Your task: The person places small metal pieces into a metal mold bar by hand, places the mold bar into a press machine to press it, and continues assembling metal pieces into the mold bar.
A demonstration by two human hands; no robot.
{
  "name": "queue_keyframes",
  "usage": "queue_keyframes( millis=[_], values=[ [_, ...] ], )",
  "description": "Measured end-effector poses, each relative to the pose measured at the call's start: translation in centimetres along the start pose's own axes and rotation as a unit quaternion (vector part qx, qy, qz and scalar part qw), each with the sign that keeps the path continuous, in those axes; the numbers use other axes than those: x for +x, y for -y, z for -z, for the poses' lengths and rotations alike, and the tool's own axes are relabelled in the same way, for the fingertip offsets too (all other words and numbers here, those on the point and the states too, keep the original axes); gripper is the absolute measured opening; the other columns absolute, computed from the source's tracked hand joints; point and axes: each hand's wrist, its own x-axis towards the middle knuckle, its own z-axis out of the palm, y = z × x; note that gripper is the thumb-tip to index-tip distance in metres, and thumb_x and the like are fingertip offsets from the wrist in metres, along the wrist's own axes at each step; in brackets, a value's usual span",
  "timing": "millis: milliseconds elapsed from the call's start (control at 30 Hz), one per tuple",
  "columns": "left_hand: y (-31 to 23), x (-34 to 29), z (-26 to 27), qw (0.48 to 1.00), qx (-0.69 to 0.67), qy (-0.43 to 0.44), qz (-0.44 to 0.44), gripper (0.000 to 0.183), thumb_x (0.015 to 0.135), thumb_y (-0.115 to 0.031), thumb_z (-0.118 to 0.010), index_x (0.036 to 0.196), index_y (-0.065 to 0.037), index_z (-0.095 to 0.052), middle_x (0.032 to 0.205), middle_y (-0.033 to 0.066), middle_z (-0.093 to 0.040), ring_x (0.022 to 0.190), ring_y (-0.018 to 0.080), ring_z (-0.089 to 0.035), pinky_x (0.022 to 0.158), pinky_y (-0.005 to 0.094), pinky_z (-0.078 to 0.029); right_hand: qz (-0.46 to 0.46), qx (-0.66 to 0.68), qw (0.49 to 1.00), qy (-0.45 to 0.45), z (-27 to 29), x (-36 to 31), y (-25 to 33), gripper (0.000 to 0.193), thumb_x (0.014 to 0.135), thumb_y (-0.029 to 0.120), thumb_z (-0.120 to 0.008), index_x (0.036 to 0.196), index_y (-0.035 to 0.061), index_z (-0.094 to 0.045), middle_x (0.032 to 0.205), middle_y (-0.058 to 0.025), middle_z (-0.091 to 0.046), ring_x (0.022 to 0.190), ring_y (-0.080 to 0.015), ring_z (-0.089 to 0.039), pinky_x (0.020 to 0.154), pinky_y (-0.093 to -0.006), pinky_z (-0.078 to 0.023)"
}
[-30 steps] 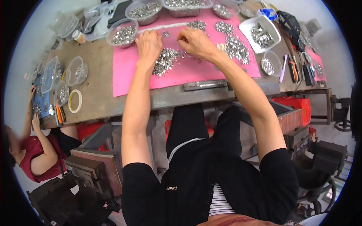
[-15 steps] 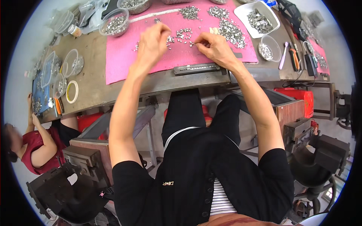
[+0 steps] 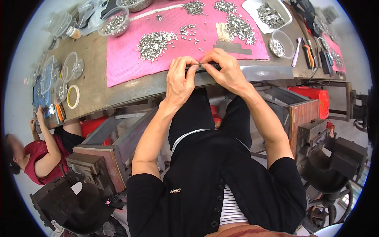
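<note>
Left hand [image 3: 181, 79] and right hand [image 3: 229, 72] meet, fingertips almost touching, at a dark metal bar [image 3: 213, 65] by the near edge of a tabletop [image 3: 92, 59].

From left to right: a clear round tub [image 3: 103, 29] of silver pieces stands at the far left of a pink mat [image 3: 122, 59]; then comes a broad silver heap [image 3: 154, 44], with a looser scatter [image 3: 188, 31] beside it. Nearer, the hands' thumbs and fingers draw into pinches at the bar; what they grip, if anything, is hidden. Farther right are flat dark strips [image 3: 233, 47], another metal heap [image 3: 241, 30], a white tray [image 3: 286, 15] of metal pieces and a second clear tub [image 3: 291, 44]. Work seems under way: pieces lie in separate heaps, many loose, none plainly finished.
</note>
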Motion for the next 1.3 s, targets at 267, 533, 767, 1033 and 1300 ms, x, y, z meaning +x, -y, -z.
queue_keyframes(
  millis=[267,533,767,1033,1300],
  values=[
    [-0.2,-0.1,-0.1,0.993,0.088,-0.011,-0.082,0.014,0.086,0.001,-0.069,0.097,-0.001,-0.062,0.093,0.0134,-0.065,0.085,0.0351,-0.06,0.078,0.0435,-0.049,0.092,-0.107,0.99,-0.025,-0.6,-0.3,0.4,0.014,0.082,-0.001,-0.071,0.094,0.0019,-0.066,0.096,-0.0107,-0.066,0.086,-0.03,-0.061,0.074,-0.0376,-0.049],
    [-0.2,-0.6,0.7,0.98,0.159,0.005,-0.12,0.017,0.083,-0.006,-0.074,0.099,-0.005,-0.07,0.107,0.0112,-0.069,0.103,0.0339,-0.063,0.1,0.0508,-0.047,0.01,-0.054,0.998,-0.012,1.0,1.5,-1.2,0.01,0.089,0.007,-0.07,0.097,0.0009,-0.071,0.084,-0.0146,-0.066,0.077,-0.0324,-0.065,0.068,-0.0389,-0.05],
    [2.4,4.0,3.7,0.984,0.166,-0.04,-0.056,0.013,0.088,-0.009,-0.069,0.1,-0.007,-0.068,0.094,0.0099,-0.068,0.093,0.0304,-0.06,0.088,0.0425,-0.044,-0.065,-0.137,0.988,0.033,-0.9,5.1,-2.7,0.027,0.083,0.023,-0.079,0.083,0.0002,-0.064,0.081,-0.0155,-0.066,0.077,-0.0351,-0.065,0.069,-0.0453,-0.05],
    [10.8,13.0,5.8,0.961,0.272,-0.045,0.009,0.013,0.088,-0.021,-0.07,0.096,-0.011,-0.072,0.092,0.0077,-0.071,0.091,0.0309,-0.063,0.084,0.0465,-0.043,-0.074,-0.136,0.986,0.06,-0.5,5.0,-2.8,0.02,0.087,0.015,-0.07,0.085,-0.002,-0.061,0.082,-0.02,-0.066,0.079,-0.0378,-0.066,0.071,-0.0464,-0.051],
    [12.0,13.9,4.7,0.936,0.351,-0.004,0.023,0.019,0.086,-0.03,-0.074,0.095,-0.013,-0.076,0.092,0.0077,-0.072,0.09,0.0284,-0.067,0.088,0.0534,-0.042,-0.136,0.05,0.989,0.037,2.3,2.6,-0.7,0.014,0.092,0.011,-0.066,0.095,-0.0029,-0.064,0.081,-0.0174,-0.066,0.071,-0.0319,-0.064,0.067,-0.0394,-0.049]
  ],
)
